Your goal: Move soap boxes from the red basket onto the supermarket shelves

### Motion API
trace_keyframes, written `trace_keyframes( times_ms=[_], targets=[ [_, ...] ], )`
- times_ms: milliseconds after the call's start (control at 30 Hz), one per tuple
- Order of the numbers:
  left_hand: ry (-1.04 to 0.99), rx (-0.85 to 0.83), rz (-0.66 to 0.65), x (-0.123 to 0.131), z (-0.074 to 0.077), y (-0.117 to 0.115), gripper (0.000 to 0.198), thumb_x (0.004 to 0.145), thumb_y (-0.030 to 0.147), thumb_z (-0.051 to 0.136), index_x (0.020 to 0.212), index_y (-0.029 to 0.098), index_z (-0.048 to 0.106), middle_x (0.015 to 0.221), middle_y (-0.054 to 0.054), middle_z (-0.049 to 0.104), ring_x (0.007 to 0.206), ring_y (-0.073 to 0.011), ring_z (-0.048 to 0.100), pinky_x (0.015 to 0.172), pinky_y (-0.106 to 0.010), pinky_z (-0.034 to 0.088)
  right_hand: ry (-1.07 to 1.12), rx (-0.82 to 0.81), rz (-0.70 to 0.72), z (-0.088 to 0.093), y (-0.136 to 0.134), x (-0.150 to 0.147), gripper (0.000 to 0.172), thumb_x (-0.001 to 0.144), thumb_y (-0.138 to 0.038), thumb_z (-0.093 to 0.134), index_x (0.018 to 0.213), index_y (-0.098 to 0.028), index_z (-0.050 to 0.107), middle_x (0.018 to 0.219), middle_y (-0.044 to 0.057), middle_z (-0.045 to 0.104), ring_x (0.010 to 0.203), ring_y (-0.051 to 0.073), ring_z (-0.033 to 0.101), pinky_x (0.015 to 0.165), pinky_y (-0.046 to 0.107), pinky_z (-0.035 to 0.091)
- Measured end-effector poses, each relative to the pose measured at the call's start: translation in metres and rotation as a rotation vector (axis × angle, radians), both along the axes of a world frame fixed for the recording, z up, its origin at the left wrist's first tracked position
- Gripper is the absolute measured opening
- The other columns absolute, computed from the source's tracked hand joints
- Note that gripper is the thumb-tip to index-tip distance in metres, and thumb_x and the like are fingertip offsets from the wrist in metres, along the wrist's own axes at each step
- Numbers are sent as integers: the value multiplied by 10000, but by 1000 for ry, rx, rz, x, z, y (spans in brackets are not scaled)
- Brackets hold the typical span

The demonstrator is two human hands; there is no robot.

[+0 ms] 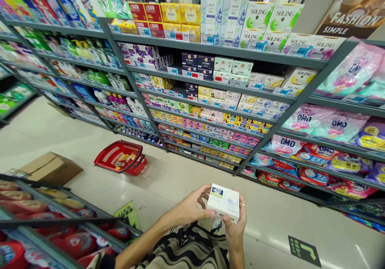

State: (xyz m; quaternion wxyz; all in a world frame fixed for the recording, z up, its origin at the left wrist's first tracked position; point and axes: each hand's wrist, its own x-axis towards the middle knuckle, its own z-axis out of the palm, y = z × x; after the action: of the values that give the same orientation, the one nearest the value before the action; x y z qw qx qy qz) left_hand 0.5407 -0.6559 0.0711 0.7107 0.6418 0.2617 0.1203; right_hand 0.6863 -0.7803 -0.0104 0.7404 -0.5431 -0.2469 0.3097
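Both of my hands hold a small white box [224, 202] with a blue and green label, low in the middle of the view. My left hand [188, 208] grips its left end with fingers curled over the top. My right hand [235, 228], with a ring on one finger, holds it from below and from the right side. Striped fabric [189, 249] lies under my forearms. The box is over the pale shop floor, in front of shelves of boxed soap [210, 100].
A red shopping basket [120, 157] with a few items sits on the floor to the left, and a brown cardboard box [50, 168] lies nearer. Grey shelving [207, 48] runs along the aisle, with detergent bags [327, 124] at right. A lower shelf [54, 221] stands at bottom left. A green exit arrow [304, 251] marks the floor.
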Motion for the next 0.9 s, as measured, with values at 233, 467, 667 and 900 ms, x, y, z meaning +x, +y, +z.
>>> trace_keyframes(
  times_ms=[233, 467, 667, 900],
  targets=[
    [-38, 80, 87, -9, 8, 4, 651, 714, 392, 883, 1242, 177, 569, 1184, -110, 686, 1036, -225, 622, 835, -301, 477, 50, 5, 136, -4, 12, -1, 1105, 578, -742, 849, 1447, -172, 471, 1278, 194, 675, 1075, 330, 703, 808, 367, 608],
    [-132, -98, 6, -21, -6, 7, 828, 751, 669, 760, 1387, 204, 506, 1301, -156, 631, 1071, -240, 626, 839, -325, 496, 10, 70, 186, 2, 18, 6, 916, 651, -579, 892, 1388, -166, 539, 1289, 189, 674, 1093, 322, 697, 856, 376, 608],
    [-35, -135, 37, -12, -12, 11, 830, 775, 820, 579, 1177, 103, 692, 818, -105, 716, 681, -174, 642, 575, -256, 465, 37, 53, 159, -4, 15, 7, 905, 679, -552, 882, 1420, -183, 517, 1298, 171, 678, 1094, 312, 705, 847, 361, 613],
    [-41, -218, -7, -10, -12, 9, 752, 858, 777, 512, 1060, 98, 764, 833, -131, 760, 669, -183, 675, 572, -256, 476, 20, 41, 292, 3, 17, 11, 923, 736, -517, 856, 1492, -197, 434, 1323, 162, 669, 1106, 302, 702, 871, 362, 614]
  ],
)
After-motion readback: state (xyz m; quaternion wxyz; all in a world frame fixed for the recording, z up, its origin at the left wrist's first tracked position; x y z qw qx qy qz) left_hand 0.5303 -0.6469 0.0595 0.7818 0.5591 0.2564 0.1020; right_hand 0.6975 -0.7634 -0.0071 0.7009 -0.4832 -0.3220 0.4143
